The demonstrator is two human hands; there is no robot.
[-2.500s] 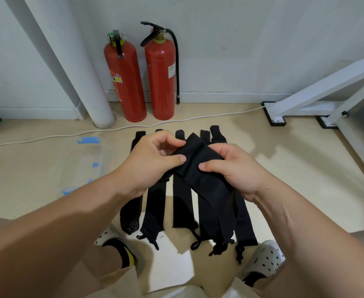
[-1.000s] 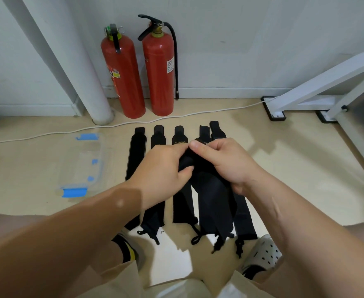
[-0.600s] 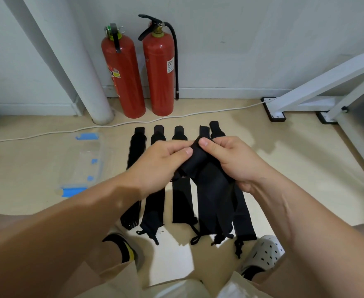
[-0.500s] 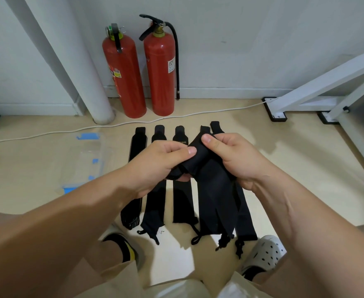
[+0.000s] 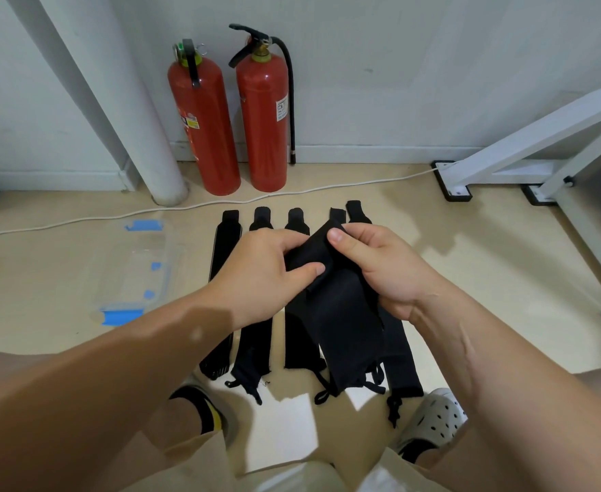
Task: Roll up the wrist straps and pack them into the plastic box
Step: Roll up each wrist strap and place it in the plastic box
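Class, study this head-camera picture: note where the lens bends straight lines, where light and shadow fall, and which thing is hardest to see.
Head view: the wide lens tilts the pillar; head view: a bright patch lies on the floor near the white shoe, a soft shadow right of the right hand; head view: the clear box nearly vanishes against the floor.

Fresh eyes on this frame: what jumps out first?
The left hand and right hand pinch the top end of one black wrist strap, held up mid-frame. Under it a row of straps lies on the floor; two red fire extinguishers stand at the wall behind, a clear plastic box left.
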